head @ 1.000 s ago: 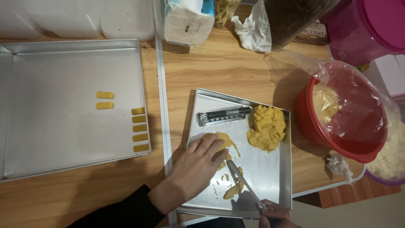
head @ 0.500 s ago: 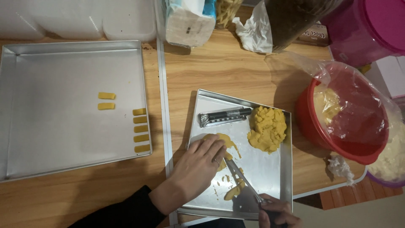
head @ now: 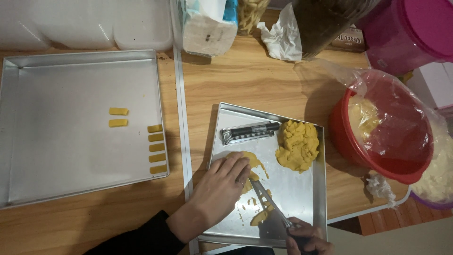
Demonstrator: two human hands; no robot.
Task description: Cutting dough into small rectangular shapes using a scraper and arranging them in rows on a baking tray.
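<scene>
My left hand (head: 218, 192) lies flat on a flattened piece of yellow dough (head: 252, 163) in the small metal tray (head: 309, 208). My right hand (head: 306, 238), at the bottom edge, grips a knife (head: 269, 200) whose blade points up-left into the dough beside my left fingers. Small dough scraps (head: 260, 216) lie by the blade. A lump of yellow dough (head: 297, 145) sits in the tray's far right corner, with a black and silver bar-shaped tool (head: 249, 132) to its left.
A large metal tray (head: 56, 156) on the left holds several cut dough sticks (head: 156, 148). A red bowl (head: 377, 137) lined with plastic stands at right. Tissue pack (head: 207, 23), jars and a pink container (head: 415, 28) line the back.
The knife and my right hand have shifted slightly up-left along the dough. My left hand stays pressed on the dough.
</scene>
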